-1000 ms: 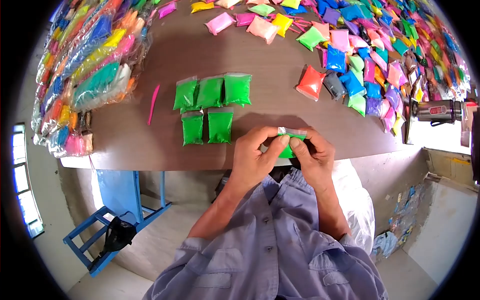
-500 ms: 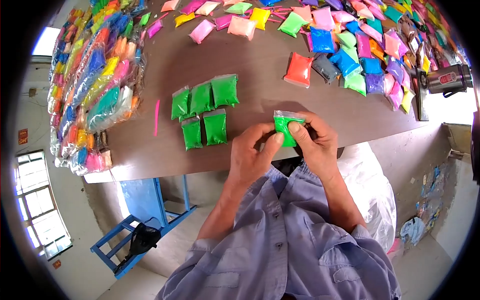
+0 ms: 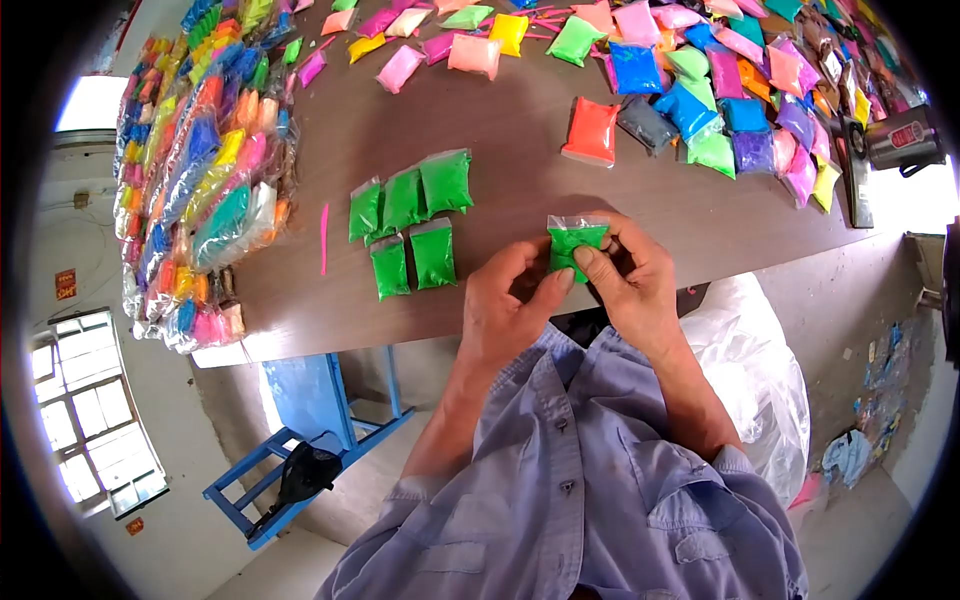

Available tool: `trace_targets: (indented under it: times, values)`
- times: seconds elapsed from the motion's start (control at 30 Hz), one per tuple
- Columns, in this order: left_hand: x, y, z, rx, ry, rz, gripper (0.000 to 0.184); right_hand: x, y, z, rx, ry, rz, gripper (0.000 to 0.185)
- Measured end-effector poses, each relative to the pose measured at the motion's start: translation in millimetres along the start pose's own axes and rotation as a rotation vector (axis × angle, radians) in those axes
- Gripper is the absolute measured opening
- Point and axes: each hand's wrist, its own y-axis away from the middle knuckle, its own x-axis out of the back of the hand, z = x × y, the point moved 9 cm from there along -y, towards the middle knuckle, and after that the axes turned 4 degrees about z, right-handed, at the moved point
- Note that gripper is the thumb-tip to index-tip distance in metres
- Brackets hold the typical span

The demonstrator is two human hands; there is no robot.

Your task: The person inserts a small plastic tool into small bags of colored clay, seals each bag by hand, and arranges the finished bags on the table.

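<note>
A small clear bag of green clay-like material (image 3: 576, 238) is pinched between both of my hands above the table's near edge, its clear top strip facing away from me. My left hand (image 3: 508, 300) grips its lower left side with thumb and fingers. On the right side, my right hand (image 3: 632, 285) closes on it, thumb pressed against the front. To the left lie several similar green bags (image 3: 403, 200) in two rows on the brown table (image 3: 500, 130). A thin pink strip (image 3: 324, 238) rests farther left.
Bundles of colourful packets in clear plastic (image 3: 215, 180) are heaped at the left. Loose bags in many colours spread across the back and right, a red bag (image 3: 592, 132) nearest. A metal cup (image 3: 900, 140) stands at far right. Below are a blue stool (image 3: 310, 410) and white plastic (image 3: 745, 370).
My thumbs have shifted slightly on the green bag, which stays in both hands. The whole view has moved a little, with the table's things otherwise in the same arrangement.
</note>
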Motion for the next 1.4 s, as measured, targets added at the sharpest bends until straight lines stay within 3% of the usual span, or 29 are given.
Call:
trace_targets:
  times: [0.2, 0.27, 0.47, 0.53, 0.9, 0.97, 1.4]
  values:
    - [3, 1, -7, -0.017, -0.107, 0.057, 0.017, -3, -1, -10, 0.002, -0.055, 0.051, 0.029]
    - [5, 1, -7, -0.024, -0.133, 0.067, 0.016, -4, 0, -14, 0.0, 0.083, 0.022, 0.029]
    - [2, 2, -13, 0.09, 0.084, -0.003, 0.018, -6, 2, -9, -0.056, -0.007, -0.014, 0.032]
    - [6, -2, -6, 0.017, 0.154, 0.083, 0.019, -7, 3, -10, -0.033, 0.043, -0.019, 0.032]
    - [13, 1, -14, -0.013, 0.068, 0.141, 0.012, -13, 2, -8, -0.07, 0.094, -0.031, 0.028]
    - [15, -2, -13, -0.041, 0.099, 0.16, 0.012, -11, 1, -9, -0.002, 0.217, 0.005, 0.025]
    - [17, -3, -13, -0.089, 0.095, 0.13, 0.015, -15, 1, -9, -0.001, 0.234, 0.004, 0.021]
